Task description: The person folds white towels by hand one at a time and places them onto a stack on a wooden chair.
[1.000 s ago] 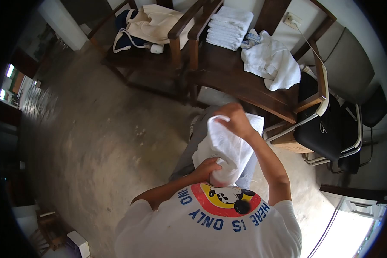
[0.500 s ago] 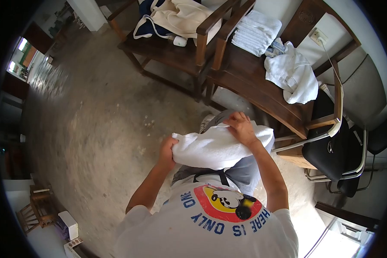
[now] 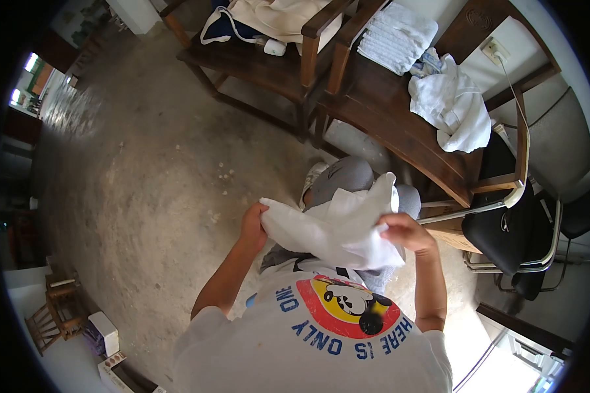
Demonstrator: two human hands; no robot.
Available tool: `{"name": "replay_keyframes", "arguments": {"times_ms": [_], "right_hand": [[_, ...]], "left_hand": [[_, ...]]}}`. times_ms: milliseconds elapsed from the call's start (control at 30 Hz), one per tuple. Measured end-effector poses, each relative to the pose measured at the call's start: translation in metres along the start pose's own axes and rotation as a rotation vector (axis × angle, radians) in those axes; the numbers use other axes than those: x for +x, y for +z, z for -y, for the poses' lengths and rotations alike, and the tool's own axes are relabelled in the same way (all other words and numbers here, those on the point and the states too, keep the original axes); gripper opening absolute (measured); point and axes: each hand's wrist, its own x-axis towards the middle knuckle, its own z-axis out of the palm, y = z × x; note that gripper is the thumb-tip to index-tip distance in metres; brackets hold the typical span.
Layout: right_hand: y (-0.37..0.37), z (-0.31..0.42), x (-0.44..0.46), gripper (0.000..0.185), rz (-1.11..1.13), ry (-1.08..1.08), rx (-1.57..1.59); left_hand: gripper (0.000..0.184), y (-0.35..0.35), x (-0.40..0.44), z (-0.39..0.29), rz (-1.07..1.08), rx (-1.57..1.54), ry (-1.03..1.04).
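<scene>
A white towel (image 3: 328,226) hangs loosely between my hands, over my lap. My left hand (image 3: 254,224) pinches its left corner. On the other side, my right hand (image 3: 406,232) has its fingers closed on the towel's right edge, and a raised flap of cloth stands up just beyond it. On the wooden bench ahead lie a neat stack of folded white towels (image 3: 398,38) and a crumpled white cloth (image 3: 453,108). A small bluish cloth (image 3: 427,63) is tucked between them.
The dark wooden bench (image 3: 387,108) stands in front of my knees. Left of it, a wooden armchair (image 3: 255,72) bears a cream and navy cloth (image 3: 278,19) and a small white object (image 3: 275,47). Black metal-framed chairs (image 3: 498,236) stand at right. A power cord runs from the wall socket (image 3: 495,51).
My right hand has moved from the towel's far edge toward me and slightly right. The towel has opened out, with a flap now raised. My left hand stays at its corner.
</scene>
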Motion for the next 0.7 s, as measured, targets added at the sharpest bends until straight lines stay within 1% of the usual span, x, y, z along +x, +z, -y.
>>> {"name": "replay_keyframes", "arguments": {"times_ms": [33, 67, 100, 200, 300, 333, 433, 533, 633, 700], "right_hand": [[0.014, -0.010, 0.017, 0.010, -0.163, -0.072, 0.171], [0.013, -0.031, 0.030, 0.011, -0.217, -0.091, 0.031], [0.015, -0.038, 0.042, 0.013, -0.271, -0.110, -0.108], [0.022, -0.028, 0.068, 0.017, -0.398, -0.307, -0.597], [0.025, -0.040, 0.094, 0.019, -0.373, -0.214, -0.639], [0.025, -0.044, 0.100, 0.026, -0.389, -0.204, -0.662], [0.028, -0.039, 0.109, 0.032, -0.440, -0.077, -0.577], [0.026, -0.032, 0.112, 0.034, -0.438, -0.074, -0.622], [0.025, -0.038, 0.118, 0.031, -0.380, 0.002, -0.748], [0.023, -0.039, 0.120, 0.029, -0.359, 0.028, -0.779]], "left_hand": [[0.026, 0.001, 0.000, 0.001, 0.020, -0.002, -0.041], [0.026, 0.005, -0.003, 0.001, 0.039, -0.004, -0.081], [0.025, 0.007, -0.005, 0.001, 0.057, -0.005, -0.119], [0.025, 0.007, -0.006, 0.008, 0.027, -0.004, -0.117], [0.025, 0.006, -0.008, 0.009, 0.040, -0.032, -0.118], [0.025, 0.005, -0.008, 0.009, 0.040, -0.032, -0.117], [0.027, -0.003, -0.004, 0.010, 0.030, -0.022, -0.103], [0.029, -0.006, -0.001, 0.013, 0.013, 0.004, -0.093], [0.028, 0.000, -0.005, 0.009, 0.011, -0.001, -0.100], [0.026, 0.008, -0.009, 0.006, 0.018, -0.016, -0.097]]}}
